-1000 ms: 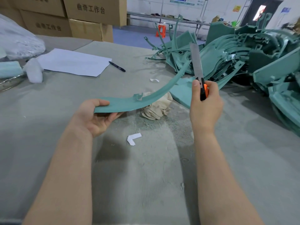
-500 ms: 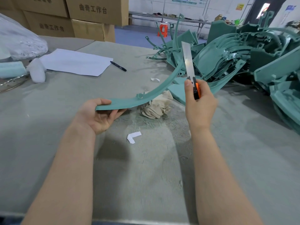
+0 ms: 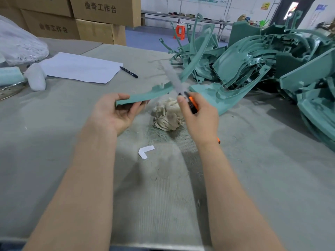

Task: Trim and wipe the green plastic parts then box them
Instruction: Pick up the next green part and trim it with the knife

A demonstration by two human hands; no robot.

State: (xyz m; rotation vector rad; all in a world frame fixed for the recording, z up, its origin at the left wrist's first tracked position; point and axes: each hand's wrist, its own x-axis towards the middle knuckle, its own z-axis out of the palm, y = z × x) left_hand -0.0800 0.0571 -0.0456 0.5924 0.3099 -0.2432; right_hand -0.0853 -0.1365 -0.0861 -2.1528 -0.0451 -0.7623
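Curved green part (image 3: 145, 96): near end held in the left hand (image 3: 112, 115), arcing away toward the right hand (image 3: 199, 118).
Left hand: thumb above, fingers beneath, clamped on the part.
Right hand: wrapped round an orange-handled knife (image 3: 192, 104); its blurred blade crosses the part.
Rag (image 3: 167, 115): below, between both hands.
Green pile (image 3: 262, 60): beyond the right hand.
Pen (image 3: 128, 72): beyond the left hand.

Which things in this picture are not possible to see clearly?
Head view only.
Knife: blade blurred by motion, handle mostly hidden by the right hand.
Green part: unclear whether the blade touches it.
Pile of green parts: cut off by the right edge.
Wall notices: too small to read.
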